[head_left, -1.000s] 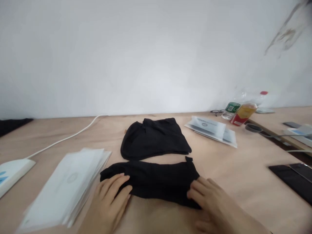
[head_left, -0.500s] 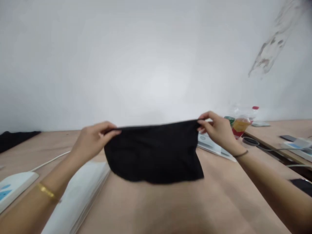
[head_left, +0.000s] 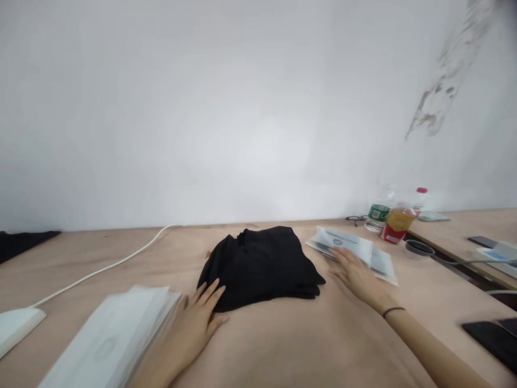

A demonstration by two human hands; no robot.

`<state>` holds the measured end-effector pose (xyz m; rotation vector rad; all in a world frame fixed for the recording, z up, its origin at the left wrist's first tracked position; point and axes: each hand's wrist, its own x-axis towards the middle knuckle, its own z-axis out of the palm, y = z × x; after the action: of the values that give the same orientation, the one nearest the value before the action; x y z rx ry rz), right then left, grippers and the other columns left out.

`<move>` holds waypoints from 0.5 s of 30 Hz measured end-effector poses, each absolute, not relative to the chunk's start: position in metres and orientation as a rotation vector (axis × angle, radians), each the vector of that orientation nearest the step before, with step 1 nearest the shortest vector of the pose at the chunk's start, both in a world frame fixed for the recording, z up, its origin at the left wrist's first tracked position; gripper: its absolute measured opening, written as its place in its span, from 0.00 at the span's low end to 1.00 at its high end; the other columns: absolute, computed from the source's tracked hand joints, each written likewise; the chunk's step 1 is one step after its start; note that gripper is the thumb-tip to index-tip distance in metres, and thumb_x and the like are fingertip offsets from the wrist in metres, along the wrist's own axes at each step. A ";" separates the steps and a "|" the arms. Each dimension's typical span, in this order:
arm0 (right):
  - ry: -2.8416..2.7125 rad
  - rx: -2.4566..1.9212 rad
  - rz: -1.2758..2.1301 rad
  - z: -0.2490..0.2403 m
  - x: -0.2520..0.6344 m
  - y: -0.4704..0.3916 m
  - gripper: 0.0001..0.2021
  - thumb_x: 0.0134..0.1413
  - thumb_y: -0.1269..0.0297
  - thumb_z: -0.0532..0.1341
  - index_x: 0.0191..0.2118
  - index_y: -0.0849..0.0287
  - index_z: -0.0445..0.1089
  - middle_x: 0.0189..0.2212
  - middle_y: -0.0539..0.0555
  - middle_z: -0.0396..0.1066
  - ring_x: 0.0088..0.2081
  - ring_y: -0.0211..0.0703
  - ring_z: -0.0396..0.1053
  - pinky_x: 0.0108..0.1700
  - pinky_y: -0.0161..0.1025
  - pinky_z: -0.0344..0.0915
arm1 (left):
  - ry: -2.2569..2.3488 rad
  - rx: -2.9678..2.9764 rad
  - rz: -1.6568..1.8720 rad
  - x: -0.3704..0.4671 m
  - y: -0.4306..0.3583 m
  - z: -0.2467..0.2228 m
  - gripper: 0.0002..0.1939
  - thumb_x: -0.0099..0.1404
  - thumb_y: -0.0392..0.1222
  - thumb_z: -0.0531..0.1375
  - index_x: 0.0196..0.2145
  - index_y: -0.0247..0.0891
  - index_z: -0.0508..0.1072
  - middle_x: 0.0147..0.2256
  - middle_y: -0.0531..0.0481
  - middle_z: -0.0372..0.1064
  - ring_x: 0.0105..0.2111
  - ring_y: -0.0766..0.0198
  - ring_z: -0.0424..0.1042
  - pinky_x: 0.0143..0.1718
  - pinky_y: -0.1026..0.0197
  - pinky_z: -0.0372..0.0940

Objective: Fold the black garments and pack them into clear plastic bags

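A black cloth [head_left: 262, 267], folded and a little rumpled, lies on the wooden table [head_left: 283, 345] in front of me. My left hand [head_left: 196, 323] rests at its near left corner, fingers spread, the fingertips touching the fabric. To the right of the cloth, my right hand [head_left: 355, 272] is open with its fingers stretched out, over the edge of some flat printed plastic packets [head_left: 343, 242]. Neither hand grips anything. Beside my left forearm lies a stack of white plastic bags [head_left: 109, 334].
A white power strip [head_left: 18, 328] with a cable [head_left: 121, 261] sits at the left. Toward the back right stand a water bottle [head_left: 378, 213], a red and yellow cup [head_left: 398, 223] and a small dark-filled container [head_left: 419, 249]. A dark flat item [head_left: 490, 339] lies at the right edge.
The black cloth, held up by both hands before, now lies folded on the table. Both hands have let go and come down, the fingers now spread.
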<state>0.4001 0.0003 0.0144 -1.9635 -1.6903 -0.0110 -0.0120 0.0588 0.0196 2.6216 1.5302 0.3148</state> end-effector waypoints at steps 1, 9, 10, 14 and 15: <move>-1.640 -2.046 -0.029 0.005 0.406 0.002 0.23 0.53 0.56 0.53 0.54 0.59 0.65 0.60 0.64 0.59 0.61 0.66 0.53 0.56 0.69 0.48 | 1.584 2.615 0.246 -0.010 0.055 0.012 0.27 0.63 0.51 0.54 0.60 0.46 0.61 0.63 0.48 0.51 0.62 0.46 0.50 0.57 0.36 0.49; -1.572 -2.261 0.024 -0.015 0.434 -0.021 0.18 0.56 0.51 0.50 0.42 0.51 0.73 0.51 0.54 0.70 0.57 0.54 0.60 0.58 0.56 0.52 | 1.708 2.732 0.427 -0.012 0.053 -0.006 0.26 0.66 0.52 0.50 0.58 0.41 0.64 0.62 0.45 0.54 0.62 0.44 0.51 0.57 0.36 0.49; -1.514 -2.286 0.024 -0.013 0.439 -0.025 0.20 0.56 0.50 0.49 0.38 0.53 0.74 0.47 0.57 0.73 0.53 0.54 0.65 0.55 0.53 0.56 | 1.698 2.762 0.498 -0.012 0.053 -0.006 0.26 0.65 0.53 0.50 0.58 0.41 0.64 0.62 0.45 0.55 0.62 0.45 0.51 0.57 0.37 0.50; -1.107 -2.406 -0.003 -0.008 0.464 -0.027 0.27 0.53 0.43 0.46 0.32 0.62 0.72 0.35 0.69 0.74 0.37 0.62 0.72 0.36 0.52 0.65 | 1.598 2.847 0.619 -0.004 0.048 -0.002 0.28 0.65 0.56 0.49 0.61 0.46 0.59 0.64 0.49 0.50 0.64 0.46 0.46 0.58 0.37 0.48; -1.033 -2.406 0.008 -0.008 0.467 -0.025 0.27 0.50 0.41 0.49 0.30 0.61 0.72 0.31 0.69 0.74 0.34 0.63 0.72 0.32 0.51 0.65 | 1.611 2.825 0.576 -0.002 0.047 -0.001 0.28 0.66 0.57 0.49 0.61 0.47 0.58 0.64 0.49 0.49 0.64 0.45 0.45 0.58 0.34 0.46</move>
<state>0.4667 -0.0247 -0.0079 -2.4059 -1.0333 0.0082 -0.0021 0.0468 -0.0013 2.8248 1.6109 0.5759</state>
